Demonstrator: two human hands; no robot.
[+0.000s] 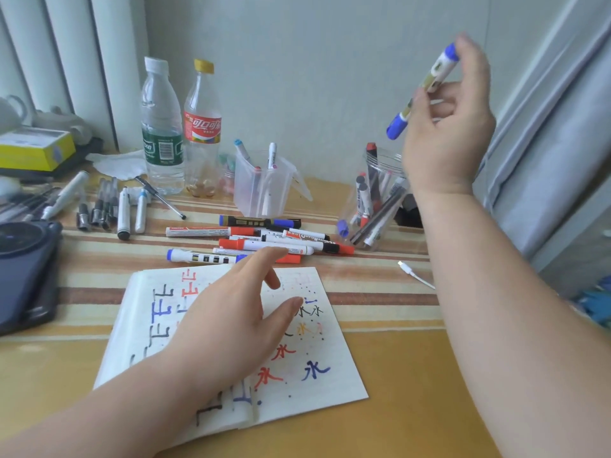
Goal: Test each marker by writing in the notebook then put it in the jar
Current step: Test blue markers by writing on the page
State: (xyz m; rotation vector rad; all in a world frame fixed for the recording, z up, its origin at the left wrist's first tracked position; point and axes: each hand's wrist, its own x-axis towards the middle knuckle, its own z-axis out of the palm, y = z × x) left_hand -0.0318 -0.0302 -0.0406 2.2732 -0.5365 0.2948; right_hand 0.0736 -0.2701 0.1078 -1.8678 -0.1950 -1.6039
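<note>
While the right hand point(449, 127) is lifted high over the far right of the tabletop point(413, 375), its grip is closed on a blue marker point(425, 89), thumb and fingers pinching the white barrel near the middle. The marker hangs tilted in the air, one blue end up by the fingertips and the other down to the left, above the clear jar point(351, 206) and not touching it. The hand is a little blurred, so I cannot make out each finger. The jar stands on the tabletop below the wrist and holds several markers, one with a red end poking over its rim. Nearer to me the notebook point(330, 358) lies open and flat, its pages covered in red, blue, black and orange characters and dots. The left hand point(228, 322) is over the notebook with its grip loose and empty, fingers spread and relaxed, the forefinger reaching toward a pile of markers point(264, 241) that lies just beyond the notebook's top edge; whether the palm touches the paper I cannot tell. Behind the pile a clear tub point(261, 193) holds a few more markers. To its left stand a water bottle point(162, 127) and a cola bottle point(202, 127), close together. A row of pens point(105, 206) lies further left, with a dark tablet point(26, 276) at the left edge. A white cable point(416, 276) lies right of the notebook.
</note>
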